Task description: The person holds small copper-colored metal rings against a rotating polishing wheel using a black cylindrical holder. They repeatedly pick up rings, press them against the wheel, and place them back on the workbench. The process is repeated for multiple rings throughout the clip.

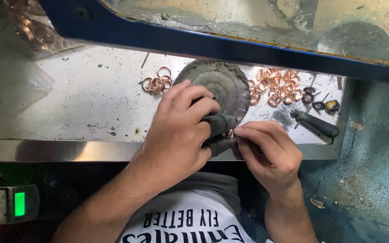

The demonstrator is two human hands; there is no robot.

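We hold a small copper ring (228, 133) to a grey buffing wheel (219, 87), both hands pinching.

Our left hand (176, 132) curls narrow, its dark-wrapped fingers (220, 122) closed on the ring from the left and resting against the wheel's near edge; our right hand (271, 153) pinches the ring from the right. The ring sits between the fingertips, just below the wheel, over the metal bench (82, 103) edge. Loose copper rings lie in a left pile (157, 83) and a right pile (275, 86); a black-handled tool (318, 125) lies beside our right hand.
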